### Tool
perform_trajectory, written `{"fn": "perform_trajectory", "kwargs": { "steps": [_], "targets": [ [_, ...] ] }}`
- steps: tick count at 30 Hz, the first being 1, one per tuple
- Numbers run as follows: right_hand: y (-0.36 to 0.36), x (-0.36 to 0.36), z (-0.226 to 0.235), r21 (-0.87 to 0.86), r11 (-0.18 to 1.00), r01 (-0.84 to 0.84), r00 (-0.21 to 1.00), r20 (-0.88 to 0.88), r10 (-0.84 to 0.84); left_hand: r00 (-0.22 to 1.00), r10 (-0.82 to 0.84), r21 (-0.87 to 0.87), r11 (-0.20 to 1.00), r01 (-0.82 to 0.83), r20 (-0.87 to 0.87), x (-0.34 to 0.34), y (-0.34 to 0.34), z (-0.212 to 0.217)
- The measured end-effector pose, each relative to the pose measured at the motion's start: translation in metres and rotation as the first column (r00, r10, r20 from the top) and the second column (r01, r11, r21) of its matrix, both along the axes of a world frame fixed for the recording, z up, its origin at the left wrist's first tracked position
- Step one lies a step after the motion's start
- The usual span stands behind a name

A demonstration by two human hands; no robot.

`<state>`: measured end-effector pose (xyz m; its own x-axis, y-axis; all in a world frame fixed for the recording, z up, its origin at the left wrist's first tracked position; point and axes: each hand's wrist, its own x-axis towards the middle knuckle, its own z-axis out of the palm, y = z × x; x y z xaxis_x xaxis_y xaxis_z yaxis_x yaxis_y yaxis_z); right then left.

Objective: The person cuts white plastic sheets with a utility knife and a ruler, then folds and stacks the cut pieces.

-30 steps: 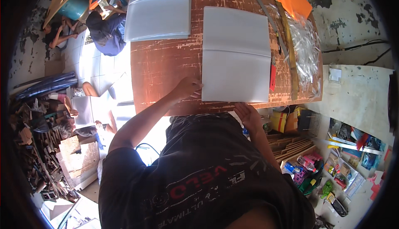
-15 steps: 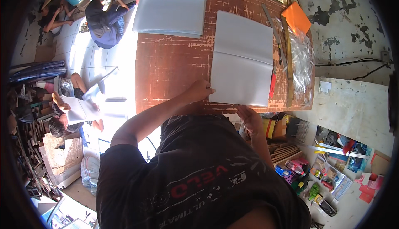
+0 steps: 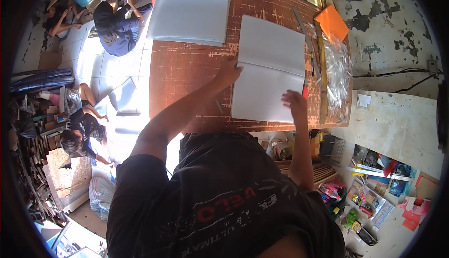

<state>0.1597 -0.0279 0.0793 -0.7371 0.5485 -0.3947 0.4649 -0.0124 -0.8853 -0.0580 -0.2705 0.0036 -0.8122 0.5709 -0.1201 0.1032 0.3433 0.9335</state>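
A stack of large white sheets (image 3: 267, 89) with a crease across its middle lies on the worn red-brown table (image 3: 189, 85). My left hand (image 3: 228, 74) is at the stack's left edge, beside the crease. Its fingers are bent and blurred, and whether they pinch the sheets is unclear. My right hand (image 3: 294, 102) hovers over the lower right part of the stack, a little blurred, its fingers loosely curled and apart with nothing in them. Farther left on the table lies a thicker pile of white sheets (image 3: 189, 17), creased as well.
Along the table's right side lie a metal ruler (image 3: 299, 20), a heap of clear plastic strips (image 3: 337, 78) and an orange sheet (image 3: 332, 22). A seated person (image 3: 84, 131) and another person (image 3: 117, 29) are on the floor to the left. Clutter fills the floor at lower right.
My left hand has slid up the stack's left edge to the crease. My right hand has risen from below the table edge to over the sheets. The seated person's white sheet has been lowered.
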Motion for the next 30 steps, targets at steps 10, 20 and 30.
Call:
{"fn": "perform_trajectory", "kwargs": {
  "steps": [10,20,30],
  "targets": [
    [0.118,-0.083,-0.023,0.86,0.439,-0.26,0.946,0.318,-0.061,0.932,0.36,0.074,0.929,-0.362,0.038,0.04,0.011,0.0],
    [0.13,-0.093,-0.029,0.802,0.445,-0.4,0.88,0.471,-0.058,0.905,0.404,0.048,0.915,-0.401,-0.136,0.052,0.015,-0.001],
    [0.153,-0.088,-0.045,0.795,0.45,-0.406,0.888,0.46,-0.011,0.91,0.396,0.077,0.918,-0.389,-0.121,0.046,0.012,-0.004]
  ]
}}
